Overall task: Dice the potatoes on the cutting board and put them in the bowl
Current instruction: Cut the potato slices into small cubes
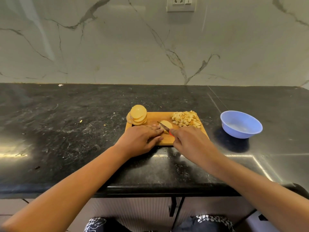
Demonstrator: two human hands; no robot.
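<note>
A wooden cutting board [153, 117] lies on the black counter. At its far left stands a stack of round potato slices [138, 115]. A heap of diced potato [186, 121] covers its far right corner. In the middle lies a small pile of potato slices [167, 125]; my left hand [142, 138] rests on the board with its fingertips against them. My right hand [190, 142] grips a red-handled knife [163, 126] whose blade lies across those slices. A light blue bowl [240, 124] stands to the right of the board, with nothing in it.
The black stone counter [66, 131] carries a few small scraps to the left of the board. A marble wall with a socket [181, 4] rises behind. The counter's front edge runs just below my forearms.
</note>
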